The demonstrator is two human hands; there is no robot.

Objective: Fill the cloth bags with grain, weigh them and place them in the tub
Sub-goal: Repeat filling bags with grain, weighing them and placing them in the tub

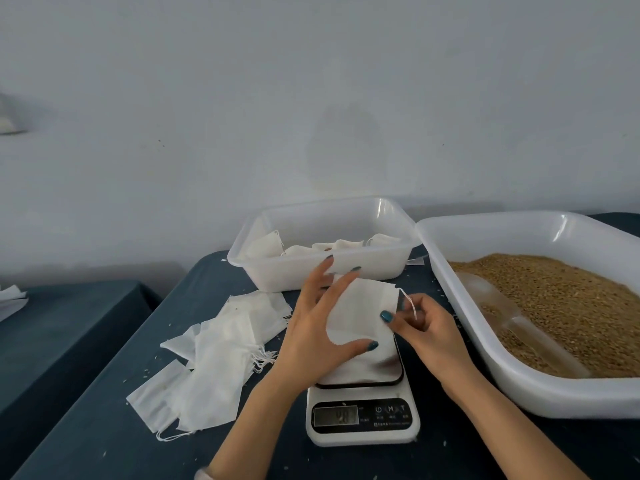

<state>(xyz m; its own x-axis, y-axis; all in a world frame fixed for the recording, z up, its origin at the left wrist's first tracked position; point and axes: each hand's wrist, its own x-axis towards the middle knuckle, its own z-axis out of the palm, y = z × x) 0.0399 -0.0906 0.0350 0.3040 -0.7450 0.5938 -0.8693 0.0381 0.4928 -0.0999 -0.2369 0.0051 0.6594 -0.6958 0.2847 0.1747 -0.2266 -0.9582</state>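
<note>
Two hands hold one empty cloth bag (360,306) in the air just above the steel platform (367,370) of the kitchen scale (363,434). The left hand (311,327) is spread wide, with its thumb on the bag's front face and its fingers behind. The right hand (429,327) pinches the gathered mouth edge under its thumb, and the drawstring (410,303) loops over its curled fingers. The bag appears thin, limp and very light. It will probably not stand open unaided, so grip it at the mouth hem on opposite sides. Once filled, support it from beneath or by the drawn cord. Readable marks on the scale are a power symbol, "M" and "T". The display (335,415) digits and the small print are too blurred to read. At 9 o'clock from the scale lies a pile of empty bags (221,348). At 12 o'clock stands the translucent tub (277,271), holding several bags. At 3 o'clock sits a white tray (519,386) of grain (571,306) with a clear scoop (502,313) resting in it.
</note>
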